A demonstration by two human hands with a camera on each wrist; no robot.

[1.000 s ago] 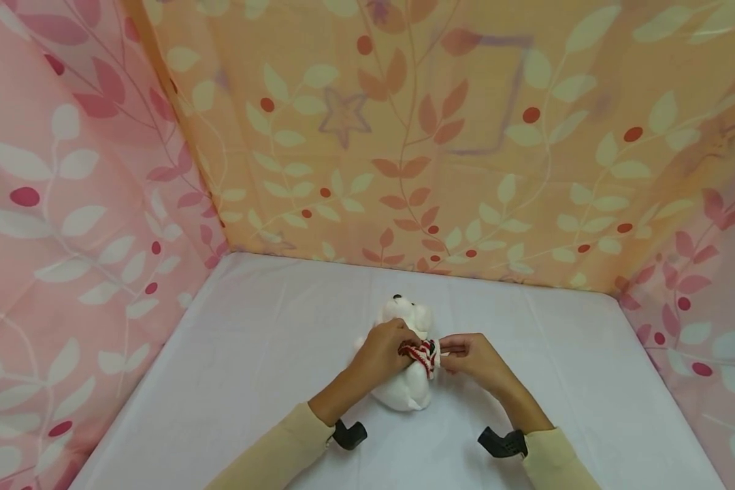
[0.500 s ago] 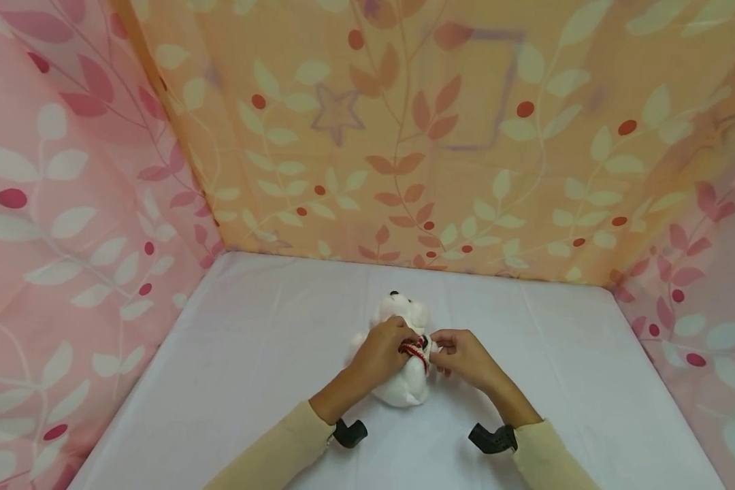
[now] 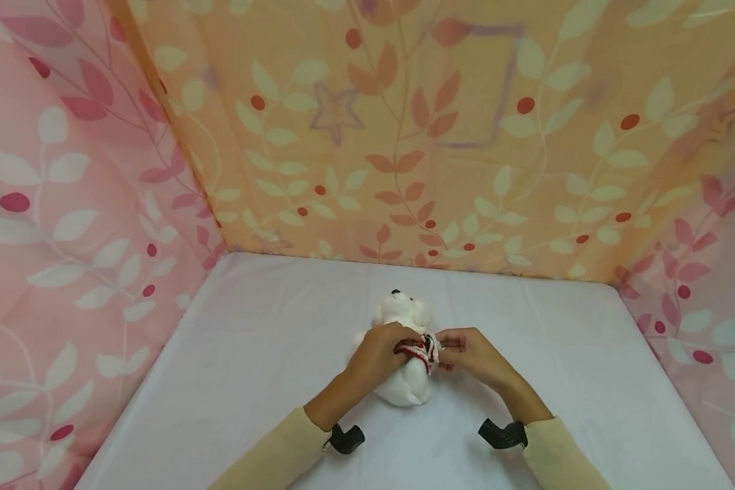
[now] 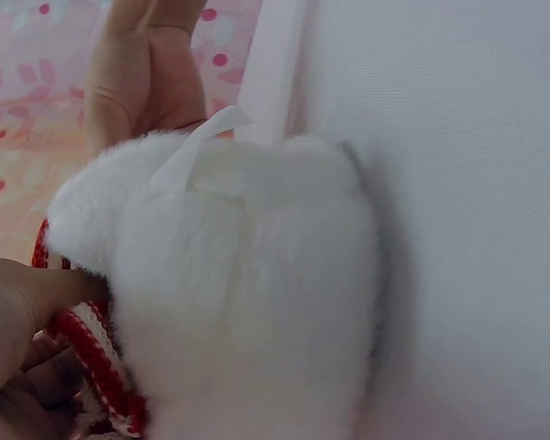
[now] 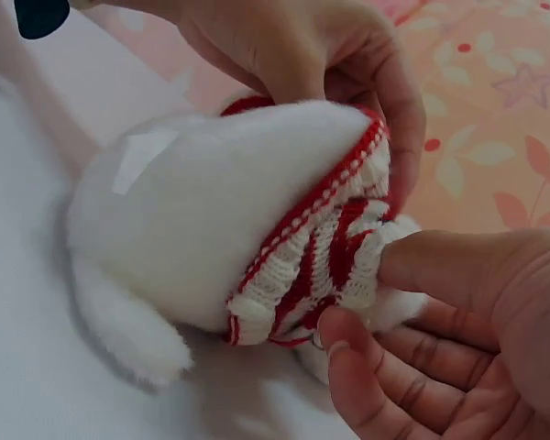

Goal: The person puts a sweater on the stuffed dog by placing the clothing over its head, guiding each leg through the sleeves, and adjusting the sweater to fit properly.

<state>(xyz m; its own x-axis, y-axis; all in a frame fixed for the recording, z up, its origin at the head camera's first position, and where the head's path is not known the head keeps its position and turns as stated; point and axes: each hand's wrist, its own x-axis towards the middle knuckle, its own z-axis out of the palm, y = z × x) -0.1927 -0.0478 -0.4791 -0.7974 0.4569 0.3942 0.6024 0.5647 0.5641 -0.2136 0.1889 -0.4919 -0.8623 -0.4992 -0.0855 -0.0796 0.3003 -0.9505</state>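
A white plush animal with a black nose lies on the white-covered table, its head towards the back wall. A red-and-white knitted garment is bunched around its upper body. My left hand holds the garment on the left side, its thumb tucked at the red edge in the left wrist view. My right hand pinches the garment's white ribbed edge between thumb and fingers on the right side. A white tag sticks out from the plush's lower end. My left fingertips are partly hidden behind the plush in the right wrist view.
The white tabletop spreads around the plush. A yellow patterned cloth wall stands behind it, with pink patterned cloth at the left and right. Black wrist mounts sit on both forearms.
My right hand moved left towards the plush, then back right a little, with the garment's edge shifting along. My left hand has stayed nearly in place on the garment.
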